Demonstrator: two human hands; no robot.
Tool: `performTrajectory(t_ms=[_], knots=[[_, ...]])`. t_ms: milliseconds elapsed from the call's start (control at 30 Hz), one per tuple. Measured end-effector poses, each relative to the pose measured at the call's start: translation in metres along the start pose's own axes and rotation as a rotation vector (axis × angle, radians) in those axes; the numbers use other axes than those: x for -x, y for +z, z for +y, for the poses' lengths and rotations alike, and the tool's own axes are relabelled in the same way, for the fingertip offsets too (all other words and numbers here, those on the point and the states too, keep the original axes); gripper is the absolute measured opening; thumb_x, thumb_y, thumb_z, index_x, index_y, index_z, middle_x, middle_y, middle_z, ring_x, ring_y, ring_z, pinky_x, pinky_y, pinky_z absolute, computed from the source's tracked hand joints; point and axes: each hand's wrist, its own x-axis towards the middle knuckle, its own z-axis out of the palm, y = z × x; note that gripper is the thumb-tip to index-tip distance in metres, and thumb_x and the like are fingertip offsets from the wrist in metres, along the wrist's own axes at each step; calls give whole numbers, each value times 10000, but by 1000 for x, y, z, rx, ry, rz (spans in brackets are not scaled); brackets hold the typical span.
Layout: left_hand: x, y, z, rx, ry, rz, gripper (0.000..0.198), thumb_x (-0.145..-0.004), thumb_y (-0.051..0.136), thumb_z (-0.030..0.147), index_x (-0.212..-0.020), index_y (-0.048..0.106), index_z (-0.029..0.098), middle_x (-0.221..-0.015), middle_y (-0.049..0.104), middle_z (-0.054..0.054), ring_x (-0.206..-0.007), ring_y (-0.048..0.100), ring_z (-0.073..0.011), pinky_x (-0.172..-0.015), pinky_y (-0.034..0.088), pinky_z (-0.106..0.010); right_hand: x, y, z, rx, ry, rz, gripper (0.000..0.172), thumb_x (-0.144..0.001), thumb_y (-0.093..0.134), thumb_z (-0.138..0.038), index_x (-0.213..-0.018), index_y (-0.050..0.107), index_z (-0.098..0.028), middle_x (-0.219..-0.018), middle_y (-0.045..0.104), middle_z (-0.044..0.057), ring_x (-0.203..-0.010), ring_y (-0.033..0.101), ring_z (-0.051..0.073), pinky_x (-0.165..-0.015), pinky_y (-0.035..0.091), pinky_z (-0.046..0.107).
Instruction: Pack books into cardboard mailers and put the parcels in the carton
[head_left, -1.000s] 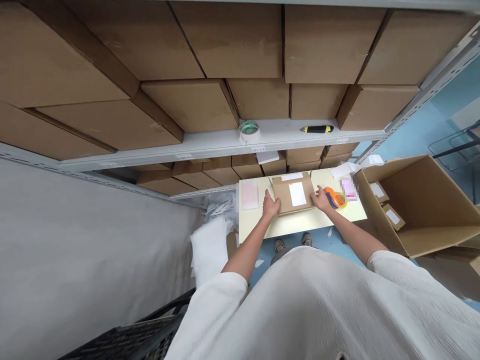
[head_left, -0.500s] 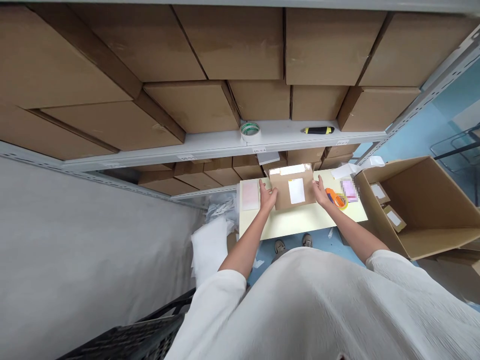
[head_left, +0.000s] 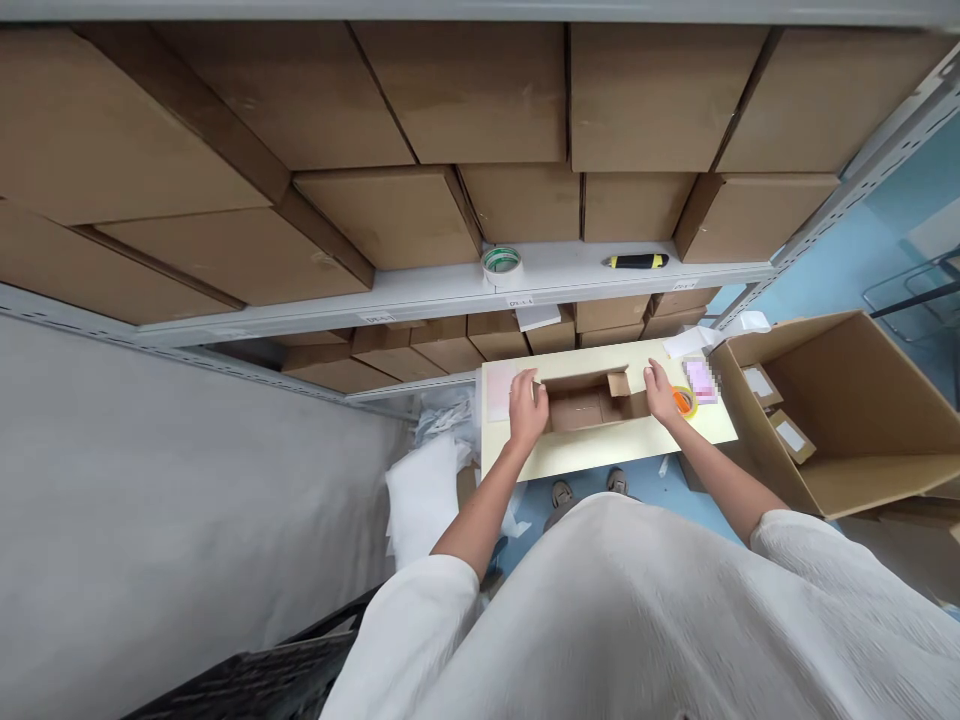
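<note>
The open cardboard box (head_left: 577, 410) sat on the pale table (head_left: 559, 461), left hand (head_left: 529, 412) and right hand (head_left: 661, 394) kinda curled at its ends, though you couldn't tell if either gripped it.

Small printed labels (head_left: 519, 301) along far shelf edge (head_left: 442, 294): codes too blurred to read surely. White labels (head_left: 790, 436) on boxes (head_left: 805, 449), right: unreadable.
</note>
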Motion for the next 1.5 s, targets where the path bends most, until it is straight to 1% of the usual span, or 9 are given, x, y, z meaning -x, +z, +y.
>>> performTrajectory(t_ms=[133,333,500,600,867,1000,1133,1267,1500], knots=[[4,0,11,-36,205,-266,415,-1099,387,290,-1363,707,275,-1373,712,-92,-1323,663,-259,-1183,526,-410,-2,-5,-27,-61,-151,5,543,-1090,401,-532,-1455,653,-219,-1465,666,163,-1302,647,309,-1129,549,505],[4,10,3,-280,110,-473,501,-970,623,316,-1460,678,231,-1508,674,-146,-1459,576,-386,-1277,411,-564,8,5,-56,19,-466,-287,403,-1062,440,-299,-1286,769,-244,-1317,742,119,-1249,686,290,-1114,566,482],[21,16,-16,-382,51,-617,973,-772,861,529,-1637,515,248,-1775,388,-192,-1664,295,-469,-1349,212,-653,11,26,-60,143,-569,-514,482,-1047,420,-193,-1397,747,-243,-1404,735,105,-1337,672,275,-1183,536,506],[34,23,-26,-420,81,-647,1101,-732,899,524,-1684,436,224,-1841,211,-219,-1713,146,-467,-1363,117,-674,10,39,-57,246,-599,-626,511,-1047,437,-191,-1481,704,-230,-1543,667,113,-1452,612,271,-1238,496,492],[23,27,-40,-377,190,-591,1010,-772,917,340,-1659,460,190,-1856,125,-227,-1723,128,-433,-1396,121,-600,1,21,-46,678,-375,-467,677,-1060,585,-351,-1692,466,-140,-1820,263,221,-1653,314,432,-1322,301,631],[9,25,-51,-294,200,-601,1059,-738,950,315,-1667,451,214,-1865,95,-206,-1722,130,-435,-1396,175,-579,-7,9,-46,748,-287,-553,991,-1011,683,-510,-1806,162,-228,-1872,-17,180,-1680,225,462,-1294,346,622],[2,26,-60,-209,221,-615,1106,-729,973,395,-1684,430,270,-1876,67,-170,-1721,138,-433,-1389,211,-585,-18,19,-53,756,-246,-643,1386,-817,887,-572,-1799,-66,-353,-1834,-279,115,-1690,152,501,-1211,474,619],[2,27,-64,-185,235,-608,1065,-741,968,392,-1671,460,282,-1876,79,-155,-1718,158,-436,-1387,219,-603,-31,39,-62,833,-125,-705,1595,-690,965,-596,-1747,-218,-424,-1815,-336,89,-1701,51,509,-1223,401,740],[5,29,-68,-153,231,-582,1067,-734,964,315,-1670,454,279,-1874,90,-164,-1718,158,-432,-1385,212,-615,-38,61,-59,1025,123,-697,1624,-649,851,-871,-1740,-242,-366,-1841,-235,164,-1662,-196,550,-1161,62,946]])
